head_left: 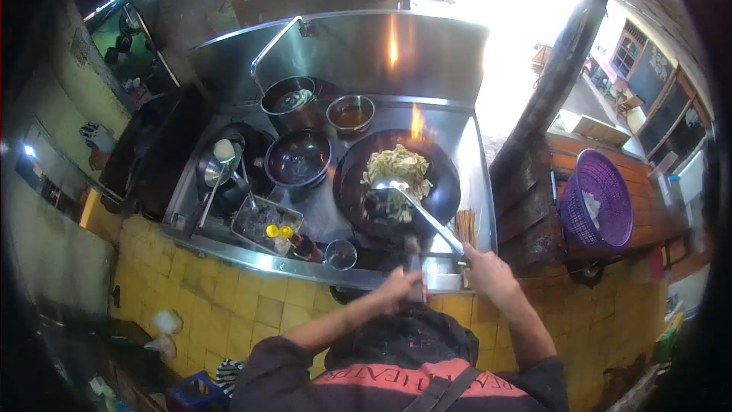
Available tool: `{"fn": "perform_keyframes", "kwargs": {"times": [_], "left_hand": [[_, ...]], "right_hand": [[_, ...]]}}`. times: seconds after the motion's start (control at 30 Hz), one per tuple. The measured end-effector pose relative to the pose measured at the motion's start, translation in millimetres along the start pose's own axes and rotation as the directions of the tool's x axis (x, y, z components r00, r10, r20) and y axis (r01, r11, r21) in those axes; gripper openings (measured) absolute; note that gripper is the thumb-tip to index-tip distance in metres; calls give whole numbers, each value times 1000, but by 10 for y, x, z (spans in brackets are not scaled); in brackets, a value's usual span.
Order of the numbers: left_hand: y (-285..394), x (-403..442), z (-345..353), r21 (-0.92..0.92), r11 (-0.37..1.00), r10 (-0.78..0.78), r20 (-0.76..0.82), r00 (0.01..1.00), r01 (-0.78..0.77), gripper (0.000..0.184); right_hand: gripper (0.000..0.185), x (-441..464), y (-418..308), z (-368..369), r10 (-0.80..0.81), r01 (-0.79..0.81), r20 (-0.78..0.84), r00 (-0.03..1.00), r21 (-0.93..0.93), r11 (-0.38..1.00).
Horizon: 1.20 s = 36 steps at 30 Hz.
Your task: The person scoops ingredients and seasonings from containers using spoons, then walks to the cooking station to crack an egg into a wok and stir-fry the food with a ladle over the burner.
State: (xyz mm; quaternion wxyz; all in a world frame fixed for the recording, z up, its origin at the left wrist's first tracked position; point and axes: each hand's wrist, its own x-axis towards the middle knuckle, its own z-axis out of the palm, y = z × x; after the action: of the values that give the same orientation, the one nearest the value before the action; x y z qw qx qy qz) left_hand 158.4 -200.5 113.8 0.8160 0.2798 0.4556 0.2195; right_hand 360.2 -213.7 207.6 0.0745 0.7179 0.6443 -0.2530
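Left hand (402, 290): fingers closed around the handle of the wok (447, 192). Right hand (490, 273): fingers gripping the ladle (431, 219). Sliced food (398, 162) lies in the wok. Apparent step: stir-frying. Next turn calls for a steady wok.

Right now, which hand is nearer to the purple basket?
Right. The right hand, on the utensil handle, is left of the basket; the left hand, on the wok handle, is farther left.
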Motion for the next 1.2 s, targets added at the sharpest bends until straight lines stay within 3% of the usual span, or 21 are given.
{"fn": "perform_keyframes", "kwargs": {"times": [0.07, 0.13, 0.2, 0.23, 0.33, 0.4, 0.5, 0.6, 0.67, 0.73, 0.77, 0.93, 1.0, 1.03, 1.07, 1.13, 1.17, 1.2], "left_hand": [[269, 253, -224, -119, 993, 18, 67, 998, -10, 17], [292, 543, -406, -384, 922, 36, -9, 999, -37, 15], [80, 433, -312, -162, 973, 152, -70, 986, -162, 16], [-48, 270, -219, -150, 981, 115, -51, 992, -121, 16], [-52, -119, -91, -152, 988, -1, 33, 999, 6, 17], [-38, -91, -175, -174, 981, -72, 88, 994, 86, 19], [-114, 572, -598, -170, 978, 122, 8, 993, -119, 22], [-220, 1065, -912, -146, 971, 191, -5, 982, -190, 22], [-289, 1150, -919, -110, 972, 206, -23, 978, -207, 23], [-288, 1163, -946, -136, 965, 221, -23, 975, -222, 24], [-296, 1160, -946, -124, 965, 228, -37, 973, -231, 23], [-335, 1174, -1007, -159, 958, 237, -23, 971, -238, 26], [-348, 1215, -1042, -152, 955, 254, -15, 967, -254, 26], [-341, 1221, -1049, -168, 954, 249, -10, 968, -247, 26], [-366, 1224, -1047, -187, 954, 239, -5, 971, -236, 26], [-372, 1218, -1030, -219, 946, 242, -7, 970, -238, 25], [-362, 1196, -1023, -212, 951, 228, -8, 974, -224, 22], [-350, 1180, -1022, -203, 957, 212, -9, 977, -209, 19]], "right_hand": [[48, -70, -24, -103, -28, 28, 15, 1000, -2, 1000], [50, 6, -4, -35, -5, 6, 20, 1000, -77, 997], [48, 156, 57, 172, 66, -76, -86, 994, -114, 991], [45, 229, 146, 274, 29, -51, -184, 983, -114, 992], [45, -15, 67, -174, 119, -126, -180, 977, -31, 991], [47, -137, 167, -224, 66, -73, -256, 964, -18, 997], [51, -97, 222, -118, -7, 52, -356, 935, 118, 992], [52, 437, 93, 338, 41, -6, -344, 938, 101, 995], [54, 823, 46, 718, 19, -15, -339, 941, 15, 1000], [58, 1156, 128, 1092, -200, 28, -573, 794, -295, 955], [50, 1178, 159, 961, 30, -13, -184, 982, 93, 996], [25, 866, 241, 414, -18, 73, -250, 968, 212, 975], [27, 856, 294, 711, 133, -8, -318, 939, 365, 931], [27, 1195, 523, 1276, 16, 27, -345, 938, 120, 992], [27, 1192, 439, 1316, 14, 28, -347, 938, 115, 993], [26, 1174, 176, 1328, 11, 76, -281, 960, 295, 952], [26, 1206, 188, 1165, -56, 112, -128, 990, 494, 862], [27, 1010, 56, 741, -93, 145, -126, 988, 517, 843]]}}
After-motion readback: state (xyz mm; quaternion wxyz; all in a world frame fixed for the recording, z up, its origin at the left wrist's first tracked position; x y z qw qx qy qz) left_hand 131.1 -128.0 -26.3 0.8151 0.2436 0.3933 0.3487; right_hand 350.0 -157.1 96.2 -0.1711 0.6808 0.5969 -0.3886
